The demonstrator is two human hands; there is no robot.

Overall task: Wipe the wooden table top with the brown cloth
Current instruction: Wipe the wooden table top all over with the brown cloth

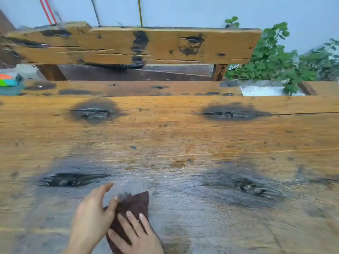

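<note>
The fingers (pixel 132 223) of the right hand (pixel 141 241) are laid straight and slightly spread on the brown cloth (pixel 136 203), which is pressed down rather than gripped. The cloth's left edge is touched by one fingertip of the left hand (pixel 91 215). Its other fingers are held extended off the fabric, and nothing is grasped. The cloth is bunched near the front edge of the wooden table top (pixel 183 136), left of centre, on a greyish patch between dark knots (pixel 71 179). Beyond the table a weathered bench back (pixel 165 46) is seen, with green plants (pixel 271 59) at the far right.
</note>
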